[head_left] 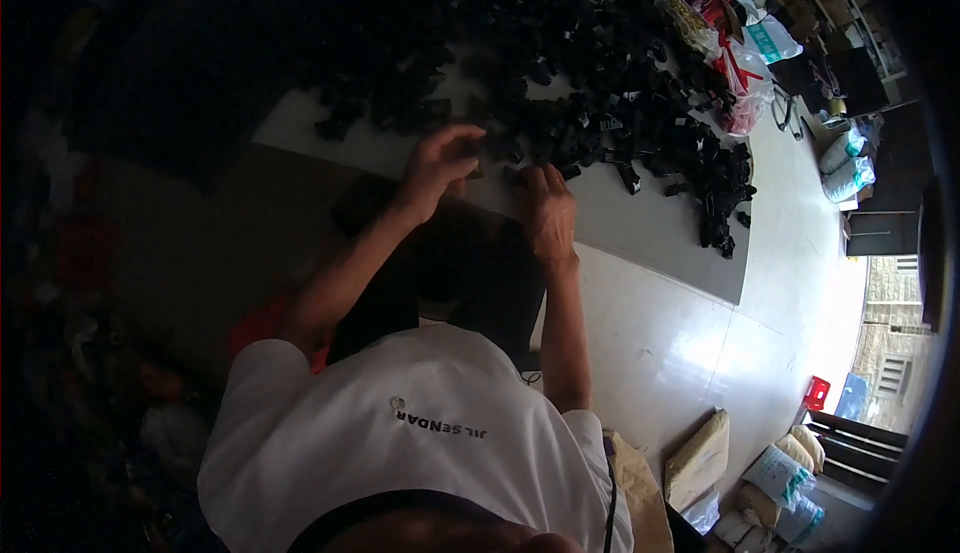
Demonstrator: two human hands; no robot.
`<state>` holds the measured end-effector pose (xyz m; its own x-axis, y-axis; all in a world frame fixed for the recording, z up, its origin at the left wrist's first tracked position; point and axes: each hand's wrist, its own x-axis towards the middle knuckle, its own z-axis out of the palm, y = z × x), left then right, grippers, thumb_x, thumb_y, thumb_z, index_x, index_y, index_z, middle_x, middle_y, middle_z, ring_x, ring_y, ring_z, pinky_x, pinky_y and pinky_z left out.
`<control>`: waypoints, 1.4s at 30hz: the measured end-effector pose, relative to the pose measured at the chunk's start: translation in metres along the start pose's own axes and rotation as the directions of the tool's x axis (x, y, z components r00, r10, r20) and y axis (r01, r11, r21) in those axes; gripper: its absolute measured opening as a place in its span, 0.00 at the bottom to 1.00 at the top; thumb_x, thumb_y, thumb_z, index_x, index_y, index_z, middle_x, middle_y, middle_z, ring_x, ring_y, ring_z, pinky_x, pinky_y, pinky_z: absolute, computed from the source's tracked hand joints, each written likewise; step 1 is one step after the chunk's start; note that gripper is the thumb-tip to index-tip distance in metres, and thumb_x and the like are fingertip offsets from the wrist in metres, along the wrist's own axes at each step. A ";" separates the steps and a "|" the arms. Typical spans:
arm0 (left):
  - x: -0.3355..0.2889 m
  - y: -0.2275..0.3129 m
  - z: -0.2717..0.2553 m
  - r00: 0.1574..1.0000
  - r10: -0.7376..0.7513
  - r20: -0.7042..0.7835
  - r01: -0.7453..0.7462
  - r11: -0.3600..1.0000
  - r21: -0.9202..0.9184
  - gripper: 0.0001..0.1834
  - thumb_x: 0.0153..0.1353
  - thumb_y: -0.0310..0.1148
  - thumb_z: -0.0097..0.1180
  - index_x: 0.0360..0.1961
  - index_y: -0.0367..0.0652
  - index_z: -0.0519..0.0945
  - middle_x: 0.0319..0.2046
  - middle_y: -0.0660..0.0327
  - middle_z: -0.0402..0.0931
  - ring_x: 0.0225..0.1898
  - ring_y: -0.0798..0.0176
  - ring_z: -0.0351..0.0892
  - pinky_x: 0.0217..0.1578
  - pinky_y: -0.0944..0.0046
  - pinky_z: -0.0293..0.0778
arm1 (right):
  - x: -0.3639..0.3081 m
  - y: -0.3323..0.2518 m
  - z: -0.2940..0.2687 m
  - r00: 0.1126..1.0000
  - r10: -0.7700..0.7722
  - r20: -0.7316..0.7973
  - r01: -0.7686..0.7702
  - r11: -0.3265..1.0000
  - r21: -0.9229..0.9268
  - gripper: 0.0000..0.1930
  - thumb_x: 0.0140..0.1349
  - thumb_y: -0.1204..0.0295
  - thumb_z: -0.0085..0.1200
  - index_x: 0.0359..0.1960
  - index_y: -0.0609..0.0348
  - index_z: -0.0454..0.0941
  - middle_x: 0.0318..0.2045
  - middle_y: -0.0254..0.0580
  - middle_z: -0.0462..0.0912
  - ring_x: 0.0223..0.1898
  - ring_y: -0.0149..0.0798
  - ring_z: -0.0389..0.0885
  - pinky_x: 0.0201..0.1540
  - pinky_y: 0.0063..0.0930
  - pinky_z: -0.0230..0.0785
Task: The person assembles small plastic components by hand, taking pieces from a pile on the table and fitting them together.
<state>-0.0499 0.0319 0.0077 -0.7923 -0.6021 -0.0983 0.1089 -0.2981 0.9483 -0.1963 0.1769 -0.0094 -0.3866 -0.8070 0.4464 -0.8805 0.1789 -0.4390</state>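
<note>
Many small black plastic parts (600,103) lie in a loose heap across a pale tabletop (660,243). At the near edge of this heap my left hand (437,175) is curled, thumb and forefinger bent around a dark spot; whatever is in it is too dark to make out. Just to its right, my right hand (550,215) has its fingertips pinched together over the table edge. A small dark piece (519,179) shows at those fingertips, its exact shape unclear. The two hands are close but apart.
Plastic bags (745,83) sit at the table's far right end. Below on the right is a shiny pale floor (700,353), with a cardboard piece (697,460), stacked sacks (780,478) and a red stool (816,393) near the doorway. The left side is very dark.
</note>
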 end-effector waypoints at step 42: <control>-0.017 0.008 -0.053 0.831 0.556 0.036 -0.235 0.290 0.928 0.14 0.63 0.27 0.57 0.49 0.40 0.76 0.38 0.54 0.75 0.36 0.55 0.77 0.34 0.59 0.74 | -0.007 -0.060 0.031 0.998 -0.035 0.043 0.020 0.949 0.315 0.10 0.58 0.70 0.57 0.39 0.59 0.77 0.33 0.51 0.76 0.34 0.57 0.78 0.33 0.45 0.71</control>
<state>-0.0041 0.0005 0.0012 -0.6196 -0.6388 0.4562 -0.3390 0.7419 0.5785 -0.1323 0.1541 -0.0103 -0.3434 -0.8360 0.4280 -0.7568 -0.0236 -0.6533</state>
